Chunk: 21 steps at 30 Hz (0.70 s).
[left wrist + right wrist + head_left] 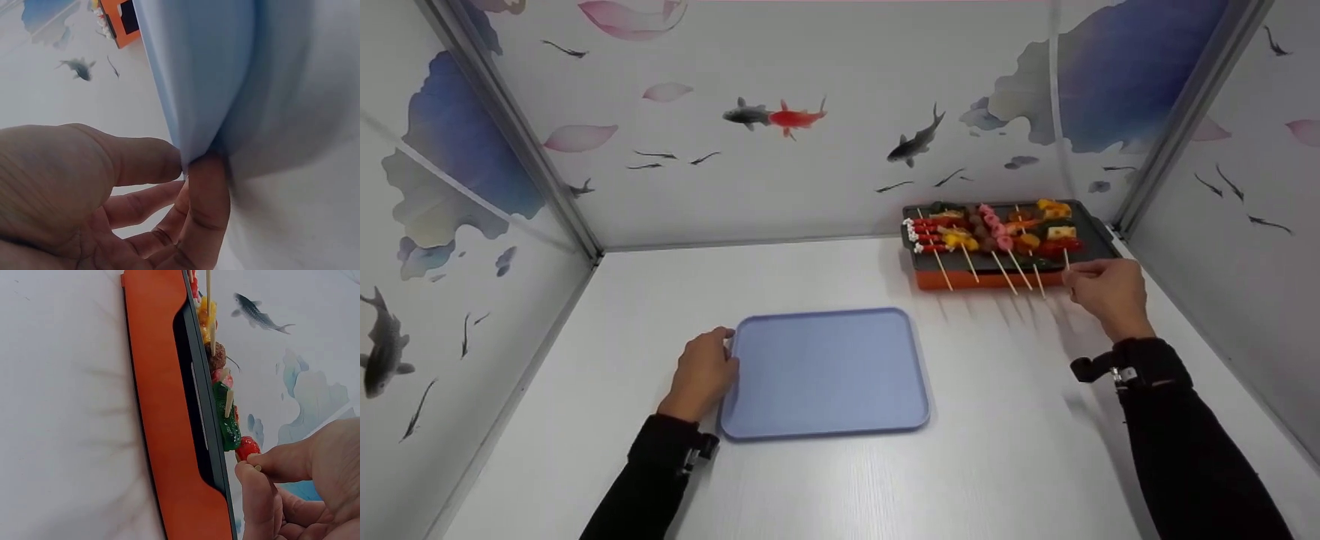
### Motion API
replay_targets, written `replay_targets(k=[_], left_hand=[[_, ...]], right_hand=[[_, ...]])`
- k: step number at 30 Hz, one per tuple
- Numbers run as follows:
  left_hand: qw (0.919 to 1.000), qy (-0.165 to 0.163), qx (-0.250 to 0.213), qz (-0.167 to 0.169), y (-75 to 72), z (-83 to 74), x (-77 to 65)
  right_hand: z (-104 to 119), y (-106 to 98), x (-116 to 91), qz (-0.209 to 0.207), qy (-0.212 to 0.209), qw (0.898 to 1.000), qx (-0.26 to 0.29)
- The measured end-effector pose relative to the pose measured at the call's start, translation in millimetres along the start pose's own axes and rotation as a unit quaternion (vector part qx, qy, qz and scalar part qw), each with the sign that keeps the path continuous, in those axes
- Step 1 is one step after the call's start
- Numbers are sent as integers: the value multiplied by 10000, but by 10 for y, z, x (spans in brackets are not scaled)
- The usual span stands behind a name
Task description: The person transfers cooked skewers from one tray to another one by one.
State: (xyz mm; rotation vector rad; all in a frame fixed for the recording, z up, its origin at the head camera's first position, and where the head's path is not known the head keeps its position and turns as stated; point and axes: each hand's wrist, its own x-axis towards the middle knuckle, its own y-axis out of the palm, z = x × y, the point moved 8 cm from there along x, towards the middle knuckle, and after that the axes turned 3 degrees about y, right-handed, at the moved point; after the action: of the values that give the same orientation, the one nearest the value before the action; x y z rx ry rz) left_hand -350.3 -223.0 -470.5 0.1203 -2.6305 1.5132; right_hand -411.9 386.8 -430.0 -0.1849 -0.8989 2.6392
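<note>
My left hand (pixel 701 375) is at the left side of a light blue rectangular tray (pixel 829 375). In the left wrist view, its thumb and a finger pinch the tray's rim (pixel 194 135). At the back right, my right hand (pixel 1110 296) pinches the bare stick end of the rightmost food skewer (pixel 1062 244), which has red and pale yellow pieces. That skewer lies over the front right part of an orange and black grill (pixel 930 280). The right wrist view shows thumb and fingertips closed round the stick, just beyond a red piece (pixel 248 448).
Several other skewers, among them one with pink pieces (pixel 994 226) and one with red and white pieces (pixel 928 232), lie across the grill, sticks jutting over its front edge. White walls printed with fish enclose the white table (pixel 825 487) at the back and sides.
</note>
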Motion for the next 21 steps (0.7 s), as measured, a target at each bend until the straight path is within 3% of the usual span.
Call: replay_targets(k=[9, 21], left_hand=[[9999, -115, 36, 19, -35, 38, 24], [9999, -90, -94, 90, 21, 50, 8]], right_hand=[[228, 25, -91, 13, -498, 9971, 575], [327, 250, -350, 423, -304, 9960, 732]])
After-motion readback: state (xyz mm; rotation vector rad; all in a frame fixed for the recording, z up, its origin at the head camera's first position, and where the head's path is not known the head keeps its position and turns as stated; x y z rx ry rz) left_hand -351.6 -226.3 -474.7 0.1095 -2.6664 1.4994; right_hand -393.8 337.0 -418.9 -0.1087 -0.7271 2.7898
